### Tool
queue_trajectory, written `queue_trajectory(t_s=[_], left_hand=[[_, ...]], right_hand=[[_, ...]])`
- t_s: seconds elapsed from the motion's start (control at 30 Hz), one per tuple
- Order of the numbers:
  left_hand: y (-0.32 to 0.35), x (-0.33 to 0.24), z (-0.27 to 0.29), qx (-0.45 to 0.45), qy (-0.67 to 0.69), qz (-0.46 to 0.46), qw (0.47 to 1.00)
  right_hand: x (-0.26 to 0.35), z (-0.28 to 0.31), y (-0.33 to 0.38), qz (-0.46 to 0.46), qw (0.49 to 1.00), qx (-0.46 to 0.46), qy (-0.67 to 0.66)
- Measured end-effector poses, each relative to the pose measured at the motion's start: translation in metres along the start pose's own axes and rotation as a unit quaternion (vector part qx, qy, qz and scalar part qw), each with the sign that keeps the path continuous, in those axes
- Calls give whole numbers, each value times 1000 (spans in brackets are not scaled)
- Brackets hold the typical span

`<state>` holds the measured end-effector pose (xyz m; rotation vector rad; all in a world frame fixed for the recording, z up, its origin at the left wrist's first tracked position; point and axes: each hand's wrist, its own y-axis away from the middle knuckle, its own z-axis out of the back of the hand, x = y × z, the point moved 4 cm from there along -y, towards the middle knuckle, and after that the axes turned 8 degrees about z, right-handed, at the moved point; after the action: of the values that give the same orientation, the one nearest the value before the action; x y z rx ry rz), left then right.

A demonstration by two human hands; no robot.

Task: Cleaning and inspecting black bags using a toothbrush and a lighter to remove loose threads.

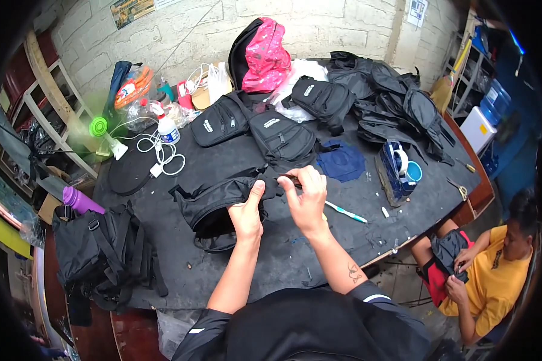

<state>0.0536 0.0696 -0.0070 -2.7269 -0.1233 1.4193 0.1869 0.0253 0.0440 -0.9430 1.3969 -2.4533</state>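
Over the middle of the dark table I hold a small black bag (215, 201), its opening gaping toward me. My left hand (247, 213) is closed on the bag's right side, thumb on top. My right hand (306, 198) pinches a dark piece at the bag's right end; whether it is a strap or a fabric edge I cannot tell. Beyond my hands lie two finished-looking black bags, a zippered bag (281, 139) and another bag (220, 122) to its left. A toothbrush-like white and teal stick (346, 212) rests right of my right hand.
A blue tape dispenser (395, 171), scissors (459, 189) and navy cloth (341, 160) sit right. Black bags (382, 90) pile at the back. Left are a spray bottle (167, 129), green fan (99, 127) and black bag heap (99, 249). A seated person (491, 265) handles black fabric.
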Motion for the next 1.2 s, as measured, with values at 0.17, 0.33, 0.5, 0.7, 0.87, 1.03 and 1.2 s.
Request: queue_trajectory(t_s=[0.17,0.33,0.5,0.7,0.87,1.03,1.2], left_hand=[[3,-2,0,0,1,-2,1000],[4,-1,0,1,3,-9,1000],[7,2,-2,4,-16,-48,999],[15,6,-9,2,-38,-57,998],[13,4,-5,-21,-3,-57,998],[13,1,-7,3,-7,-52,999],[9,4,1,-5,-10,-31,999]], right_hand=[[3,-6,-2,12,999,-24,38],[9,-2,-4,27,998,-24,45],[9,2,-8,30,997,-22,65],[-36,-28,11,-264,931,144,-209],[-35,-29,15,-337,643,50,-686],[-21,-11,10,-149,964,9,-219],[-16,-3,6,-221,917,-6,-332]])
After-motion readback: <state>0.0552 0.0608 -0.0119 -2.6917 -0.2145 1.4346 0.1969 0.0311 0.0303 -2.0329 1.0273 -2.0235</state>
